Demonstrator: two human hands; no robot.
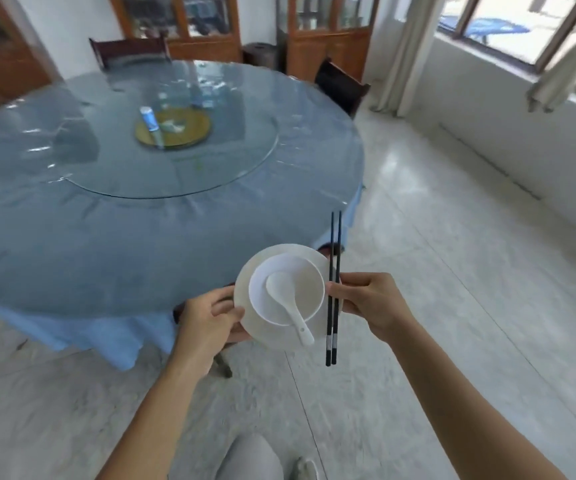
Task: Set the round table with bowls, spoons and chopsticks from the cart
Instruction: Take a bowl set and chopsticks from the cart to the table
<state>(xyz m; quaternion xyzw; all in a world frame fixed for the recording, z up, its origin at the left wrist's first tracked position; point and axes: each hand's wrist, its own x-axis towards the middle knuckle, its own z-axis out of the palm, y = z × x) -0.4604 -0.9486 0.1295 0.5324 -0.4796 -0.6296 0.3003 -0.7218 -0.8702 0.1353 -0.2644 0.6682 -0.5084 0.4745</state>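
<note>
My left hand (210, 318) grips the left rim of a white plate (309, 254). On the plate sits a white bowl (309, 285), and a white spoon (288, 304) lies in the bowl with its handle pointing toward me. My right hand (371, 301) is shut on a pair of black chopsticks (335, 258), held upright just right of the plate. All of this hangs in the air just off the near right edge of the round table (123, 244), which has a blue cloth under clear plastic.
A glass turntable (210, 174) fills the table's middle, with a yellow disc (189, 131) and a small blue-and-white container (149, 119) on it. Dark chairs (342, 83) stand at the far side. Wooden cabinets line the back wall. Pale tiled floor stretches to the right, toward windows.
</note>
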